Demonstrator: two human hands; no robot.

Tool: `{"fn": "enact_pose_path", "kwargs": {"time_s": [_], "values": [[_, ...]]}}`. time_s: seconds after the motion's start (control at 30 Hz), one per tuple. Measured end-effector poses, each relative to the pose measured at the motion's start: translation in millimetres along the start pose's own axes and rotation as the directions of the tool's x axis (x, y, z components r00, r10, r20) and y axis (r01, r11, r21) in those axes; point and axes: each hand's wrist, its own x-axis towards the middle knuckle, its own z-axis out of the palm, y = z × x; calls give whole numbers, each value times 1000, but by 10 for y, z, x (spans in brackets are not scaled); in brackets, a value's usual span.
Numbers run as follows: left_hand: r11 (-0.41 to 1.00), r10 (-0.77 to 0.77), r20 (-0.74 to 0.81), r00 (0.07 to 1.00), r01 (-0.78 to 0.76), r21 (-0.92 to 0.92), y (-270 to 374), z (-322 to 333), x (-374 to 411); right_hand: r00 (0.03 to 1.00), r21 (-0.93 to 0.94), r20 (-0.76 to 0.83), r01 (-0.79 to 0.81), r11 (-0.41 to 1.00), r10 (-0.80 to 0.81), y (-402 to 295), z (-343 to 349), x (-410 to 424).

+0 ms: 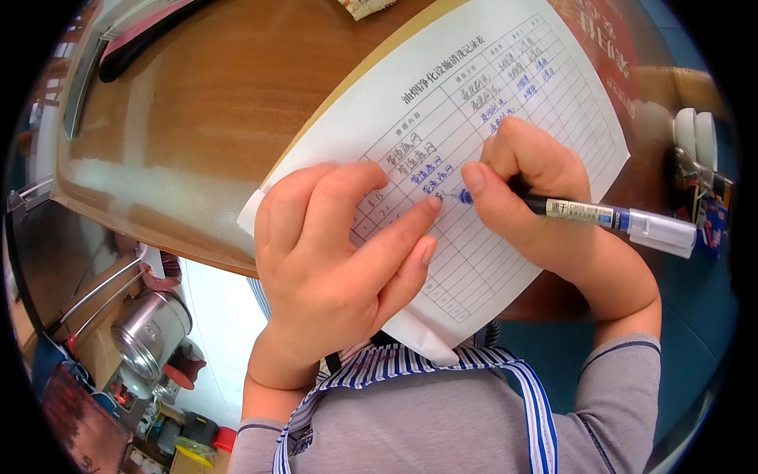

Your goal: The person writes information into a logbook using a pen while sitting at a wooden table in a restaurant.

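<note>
My right hand (527, 189) is closed around a blue gel pen (577, 210) with a clear cap on its rear end. The pen's tip rests at a row of a printed paper form (474, 249) with a ruled table, partly filled in with blue and darker handwriting. My left hand (331, 249) lies on the form's left part, fingers bent and spread, holding nothing; its index fingertip touches the paper just left of the pen tip. Under the form's upper left edge shows a yellowish-brown sheet or envelope (355, 62). The form's lower corner curls over the table edge by the striped apron (379, 367).
The form lies on a brown wooden table (207, 118). A black and pink item (133, 50) is at the upper left, a patterned packet (367, 6) at the top. White bowls (687, 139) stand at right. A shiny metal canister (151, 332) stands beyond the table, lower left.
</note>
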Motion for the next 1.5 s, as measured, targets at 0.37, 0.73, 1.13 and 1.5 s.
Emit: {"fn": "enact_pose_path", "kwargs": {"time_s": [0.37,0.73,1.13,1.5], "values": [[1000,-15,13,1000,15,-5,44,20,26,999,19,-47,11,1000,-10,40,-36,6],[1000,-24,20,1000,24,-7,77,44,42,999,-90,-41,32,995,-36,37,-66,-3],[1000,-28,13,1000,28,-9,81,52,46,995,-86,-83,47,995,-54,61,-52,-8],[1000,14,8,1000,-14,19,64,66,48,993,-96,-71,82,992,-89,69,-81,-5]]}}
